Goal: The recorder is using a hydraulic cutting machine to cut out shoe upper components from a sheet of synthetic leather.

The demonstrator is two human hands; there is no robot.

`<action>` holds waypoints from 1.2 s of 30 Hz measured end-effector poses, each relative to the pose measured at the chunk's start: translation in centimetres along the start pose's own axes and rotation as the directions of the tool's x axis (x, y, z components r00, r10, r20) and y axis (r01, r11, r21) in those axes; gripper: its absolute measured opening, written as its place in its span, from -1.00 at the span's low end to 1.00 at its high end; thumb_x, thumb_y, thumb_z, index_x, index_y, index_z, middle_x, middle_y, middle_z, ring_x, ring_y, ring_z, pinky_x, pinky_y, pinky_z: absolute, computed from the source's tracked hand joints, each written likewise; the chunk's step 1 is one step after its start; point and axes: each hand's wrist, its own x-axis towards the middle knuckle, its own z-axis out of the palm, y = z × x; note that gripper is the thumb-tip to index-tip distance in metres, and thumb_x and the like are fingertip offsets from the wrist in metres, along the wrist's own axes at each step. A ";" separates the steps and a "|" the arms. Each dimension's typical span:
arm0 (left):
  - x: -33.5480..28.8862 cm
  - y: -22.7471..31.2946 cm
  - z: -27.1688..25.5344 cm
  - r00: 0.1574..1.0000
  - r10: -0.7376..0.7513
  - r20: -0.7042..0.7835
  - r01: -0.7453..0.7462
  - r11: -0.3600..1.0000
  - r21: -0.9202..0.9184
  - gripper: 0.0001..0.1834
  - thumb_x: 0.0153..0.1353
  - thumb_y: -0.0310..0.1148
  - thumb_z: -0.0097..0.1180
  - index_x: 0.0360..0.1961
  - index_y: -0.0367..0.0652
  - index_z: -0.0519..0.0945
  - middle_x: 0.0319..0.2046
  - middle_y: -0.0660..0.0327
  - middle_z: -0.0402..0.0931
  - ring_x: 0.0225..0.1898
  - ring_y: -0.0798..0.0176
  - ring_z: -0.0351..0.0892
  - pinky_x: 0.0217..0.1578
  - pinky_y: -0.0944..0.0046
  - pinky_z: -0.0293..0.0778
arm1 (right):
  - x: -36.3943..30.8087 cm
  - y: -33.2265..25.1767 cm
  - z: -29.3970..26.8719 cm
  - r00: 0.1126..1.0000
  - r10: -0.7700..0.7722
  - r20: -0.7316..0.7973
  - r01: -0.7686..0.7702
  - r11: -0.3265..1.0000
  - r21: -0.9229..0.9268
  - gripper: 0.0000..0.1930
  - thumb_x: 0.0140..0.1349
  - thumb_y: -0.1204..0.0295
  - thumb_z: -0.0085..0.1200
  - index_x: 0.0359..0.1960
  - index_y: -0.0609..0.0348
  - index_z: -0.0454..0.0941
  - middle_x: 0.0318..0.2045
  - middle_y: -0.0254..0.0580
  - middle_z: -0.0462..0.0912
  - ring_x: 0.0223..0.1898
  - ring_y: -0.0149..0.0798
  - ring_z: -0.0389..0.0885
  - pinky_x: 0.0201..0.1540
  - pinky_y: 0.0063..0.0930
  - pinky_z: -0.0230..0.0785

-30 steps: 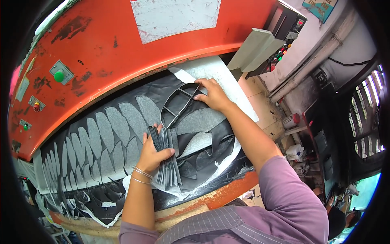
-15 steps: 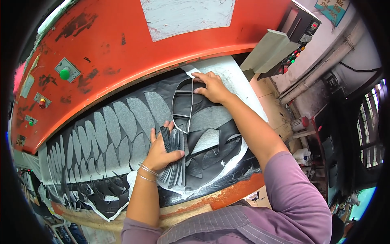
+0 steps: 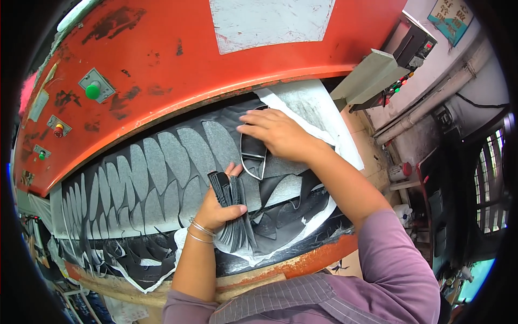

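Under the fingers of the right hand (image 3: 280, 135), the cutter (image 3: 253, 156) appears to rest on the black sheet (image 3: 224, 112), its near end and a crossbar showing. Those fingers are stretched out nearly straight, laid across the frame rather than curled around it; the thumb is hidden. A flat hand like this probably steadies the cutter and keeps it level. Just left of the fingertips, a row of grey leaf shapes (image 3: 183, 146) runs away along the sheet; the cutter sits near the last of them, likely so that little material is wasted.

The left hand (image 3: 213, 215), nearer the body, is closed around a stack (image 3: 233, 208) of thin black and grey pieces, thumb on one side and fingertips reaching past the other. The pieces fan out toward the person; the grip seems meant to keep them together and clear of the cutter.

As for containers, the cutter is a bottomless frame, with only dark sheet visible through it. Well to the right of the right fingers, beyond the counter (image 3: 302, 259), lies a red-ended tub (image 3: 396, 172); its contents cannot be seen.
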 end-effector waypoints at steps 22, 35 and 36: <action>-0.5 -2.6 -0.1 0.983 0.179 -0.043 -0.165 0.959 0.232 0.05 -0.24 0.00 0.32 0.25 -0.43 0.27 0.25 -0.22 0.25 0.42 -0.07 0.00 0.37 -0.06 -0.55 | -0.5 -1.7 3.9 0.392 0.916 0.083 -0.873 0.342 0.346 -0.48 0.16 0.47 -0.08 0.19 0.33 0.21 -0.63 -0.01 0.57 -0.72 -0.21 0.54 -0.63 -0.33 0.41; 0.3 -2.0 -0.1 0.983 0.173 -0.058 -0.153 0.954 0.257 0.07 -0.27 0.01 0.32 0.25 -0.45 0.26 0.24 -0.24 0.25 0.41 -0.11 0.01 0.37 -0.05 -0.58 | 0.0 -3.0 3.8 0.317 0.948 -0.030 -0.835 0.294 0.465 -0.38 0.14 0.39 -0.07 0.27 0.28 0.13 -0.38 0.36 0.61 -0.26 0.31 0.61 -0.09 -0.02 0.43; 0.4 -2.1 0.1 0.980 0.186 -0.070 -0.164 0.956 0.245 0.06 -0.27 -0.02 0.32 0.25 -0.44 0.28 0.24 -0.22 0.26 0.40 -0.08 0.03 0.38 -0.02 -0.50 | -0.2 -2.6 3.4 0.317 0.944 0.091 -0.796 0.213 0.566 -0.38 0.15 0.37 -0.04 0.27 0.24 0.14 -0.43 0.28 0.62 -0.31 0.27 0.64 -0.12 -0.05 0.46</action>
